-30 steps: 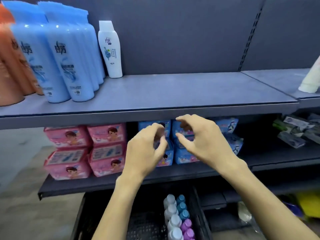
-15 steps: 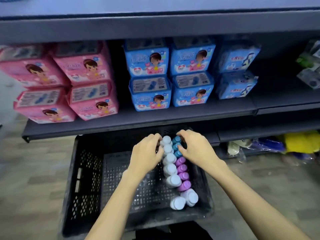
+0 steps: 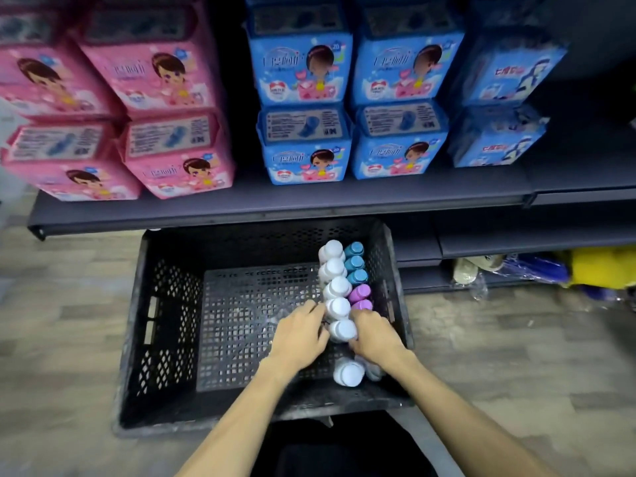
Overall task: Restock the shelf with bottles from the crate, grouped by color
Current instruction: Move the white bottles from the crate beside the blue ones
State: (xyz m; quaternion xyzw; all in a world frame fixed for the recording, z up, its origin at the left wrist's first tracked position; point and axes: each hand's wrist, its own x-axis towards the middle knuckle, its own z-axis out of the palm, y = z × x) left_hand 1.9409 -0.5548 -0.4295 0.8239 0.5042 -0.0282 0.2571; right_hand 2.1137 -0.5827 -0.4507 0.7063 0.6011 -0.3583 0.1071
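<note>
Little done: flanks white bottle in crate with curled left hand and right hand (grip unclear), dozen-odd unshelved.

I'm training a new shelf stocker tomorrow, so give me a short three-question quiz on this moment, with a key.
1. How many teal caps show in the crate? A one, B three, C six.
2. True or false: the pink packs sit to the left of the blue packs.
3. Fill in: the bottle cap showing between the left hand and the right hand is ___.
Key: 1 B; 2 true; 3 white.
</note>
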